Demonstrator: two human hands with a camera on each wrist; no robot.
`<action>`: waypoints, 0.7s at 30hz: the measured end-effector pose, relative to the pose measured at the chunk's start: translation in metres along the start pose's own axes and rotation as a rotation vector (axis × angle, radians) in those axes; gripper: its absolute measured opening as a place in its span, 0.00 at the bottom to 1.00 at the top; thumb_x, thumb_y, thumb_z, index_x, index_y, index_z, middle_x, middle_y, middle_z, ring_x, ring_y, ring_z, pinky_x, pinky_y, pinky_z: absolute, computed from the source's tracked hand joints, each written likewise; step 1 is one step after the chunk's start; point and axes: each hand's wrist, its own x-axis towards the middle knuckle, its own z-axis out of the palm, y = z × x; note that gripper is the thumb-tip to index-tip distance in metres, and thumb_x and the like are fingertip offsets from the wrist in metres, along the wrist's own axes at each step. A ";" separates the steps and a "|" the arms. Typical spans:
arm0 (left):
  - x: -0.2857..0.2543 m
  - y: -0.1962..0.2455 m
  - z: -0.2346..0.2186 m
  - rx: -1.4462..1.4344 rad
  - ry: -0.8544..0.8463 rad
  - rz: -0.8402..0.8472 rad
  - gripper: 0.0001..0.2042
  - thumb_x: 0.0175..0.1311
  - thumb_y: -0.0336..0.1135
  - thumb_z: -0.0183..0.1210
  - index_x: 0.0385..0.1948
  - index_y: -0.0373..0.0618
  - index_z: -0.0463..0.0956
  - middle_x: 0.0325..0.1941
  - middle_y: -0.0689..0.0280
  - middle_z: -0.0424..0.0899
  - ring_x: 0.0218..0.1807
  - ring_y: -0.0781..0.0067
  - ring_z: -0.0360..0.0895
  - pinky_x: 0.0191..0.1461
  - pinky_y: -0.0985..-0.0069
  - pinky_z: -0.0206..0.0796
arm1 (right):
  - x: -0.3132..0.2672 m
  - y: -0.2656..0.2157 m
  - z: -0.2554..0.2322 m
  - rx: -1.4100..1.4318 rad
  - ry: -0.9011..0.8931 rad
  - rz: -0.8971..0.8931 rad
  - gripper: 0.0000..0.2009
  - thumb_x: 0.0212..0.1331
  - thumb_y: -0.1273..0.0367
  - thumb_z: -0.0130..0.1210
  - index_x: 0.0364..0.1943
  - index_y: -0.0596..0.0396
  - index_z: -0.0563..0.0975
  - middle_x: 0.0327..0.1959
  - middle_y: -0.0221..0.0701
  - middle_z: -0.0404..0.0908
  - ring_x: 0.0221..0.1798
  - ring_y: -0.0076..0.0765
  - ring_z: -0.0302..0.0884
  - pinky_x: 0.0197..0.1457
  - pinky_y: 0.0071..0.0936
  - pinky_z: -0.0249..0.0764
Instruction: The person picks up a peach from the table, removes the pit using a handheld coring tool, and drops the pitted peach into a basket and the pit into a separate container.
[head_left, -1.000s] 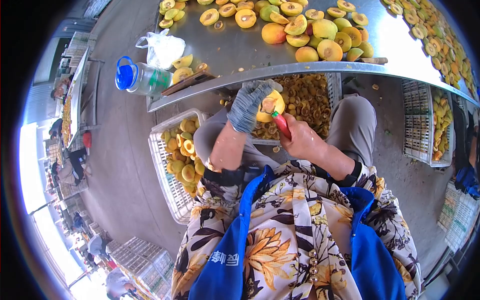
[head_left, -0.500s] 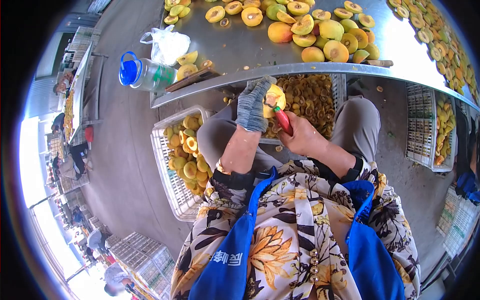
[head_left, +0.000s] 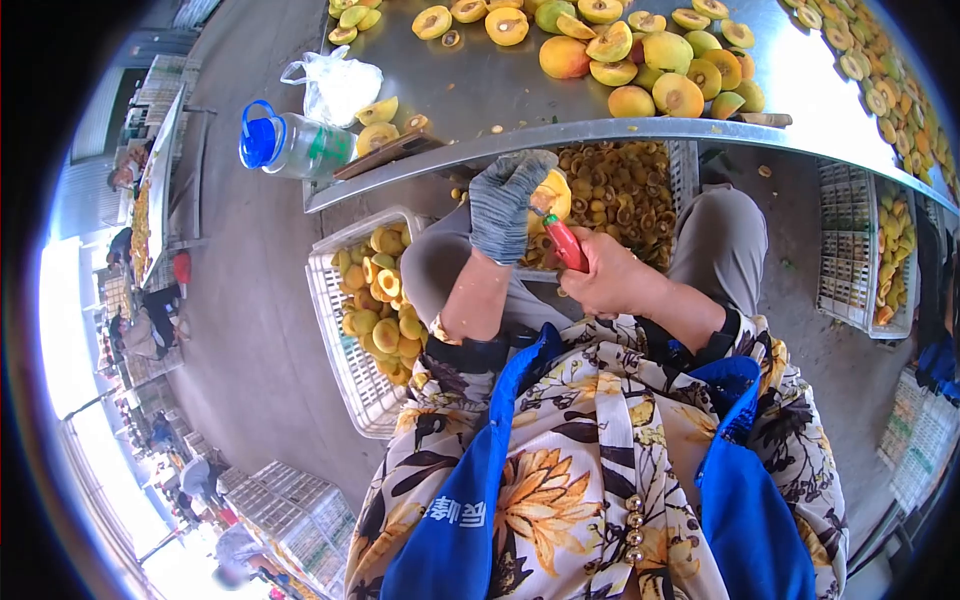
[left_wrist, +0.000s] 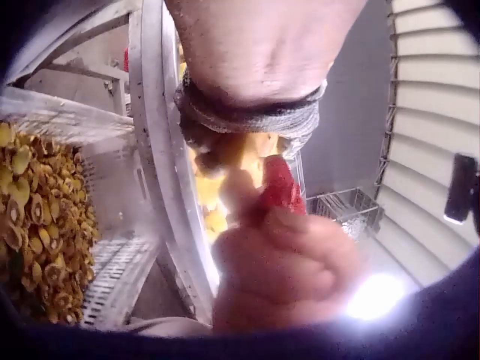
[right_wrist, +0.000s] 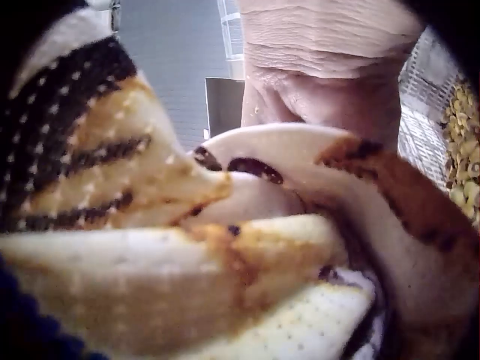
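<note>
My left hand [head_left: 503,208], in a grey knitted glove, grips a cut yellow peach [head_left: 552,192] in front of the table edge in the head view. A red-handled pitting tool [head_left: 567,243] with a green collar is held in my bare right hand [head_left: 618,275]. Its thin metal end meets the cut face of the peach, partly hidden by fruit and glove. In the left wrist view the red handle [left_wrist: 282,187] points up toward the gloved hand. Sleeve cloth [right_wrist: 165,277] covers most of the right wrist view, hiding the right fingers.
Halved peaches [head_left: 678,96] lie on the metal table [head_left: 470,100]. A clear jug [head_left: 318,146] with a blue lid and a white plastic bag [head_left: 340,90] stand at its left corner. White crates of fruit stand left [head_left: 330,320], right [head_left: 838,240], and below the table edge [head_left: 684,180].
The peach has turned so less of its cut face shows. My right hand and the tool have shifted slightly. Both hands stay close together, and the head view has moved a little.
</note>
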 end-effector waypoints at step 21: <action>-0.015 -0.005 0.011 -1.398 0.189 -0.912 0.14 0.55 0.43 0.56 0.33 0.41 0.73 0.29 0.60 0.79 0.29 0.69 0.76 0.33 0.75 0.70 | 0.004 0.006 0.015 0.376 -0.230 0.214 0.11 0.50 0.75 0.44 0.41 0.54 0.65 0.17 0.23 0.59 0.11 0.14 0.52 0.08 0.15 0.48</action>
